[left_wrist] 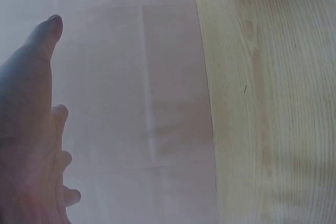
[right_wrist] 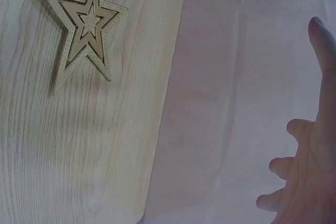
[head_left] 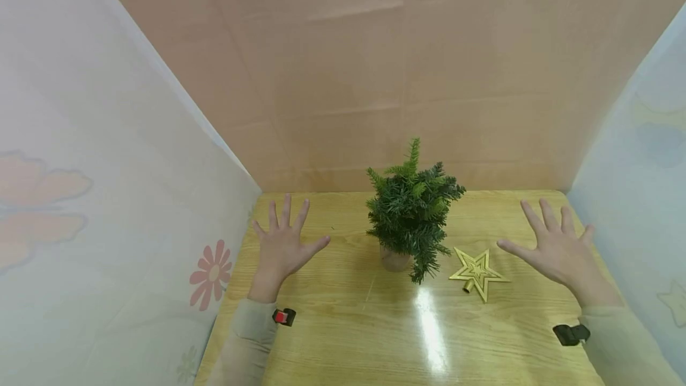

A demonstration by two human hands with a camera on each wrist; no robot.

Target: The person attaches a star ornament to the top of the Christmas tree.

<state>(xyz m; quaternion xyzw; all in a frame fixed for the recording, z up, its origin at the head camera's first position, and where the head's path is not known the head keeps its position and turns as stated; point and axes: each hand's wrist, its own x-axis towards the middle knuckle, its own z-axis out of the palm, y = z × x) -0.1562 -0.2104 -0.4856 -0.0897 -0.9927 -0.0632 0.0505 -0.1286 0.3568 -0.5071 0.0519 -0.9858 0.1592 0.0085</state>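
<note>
A small artificial Christmas tree (head_left: 409, 210) stands upright near the back middle of the table, its pale base (head_left: 395, 260) partly hidden by branches. To its right lies a gold star tree topper (head_left: 479, 273) with a short socket; the right wrist view also shows this star (right_wrist: 90, 24). My left hand (head_left: 282, 249), fingers spread straight, is left of the tree and apart from it. On the other side, my right hand (head_left: 560, 249) has its fingers spread too, just right of the star without touching it. Neither hand holds anything.
The wooden table (head_left: 332, 326) meets a tan cloth wall (head_left: 343, 76) behind. Pale printed cloth closes in the left side (head_left: 123, 195) and the right side (head_left: 638, 195), close to each hand. Black bands sit on both sleeves.
</note>
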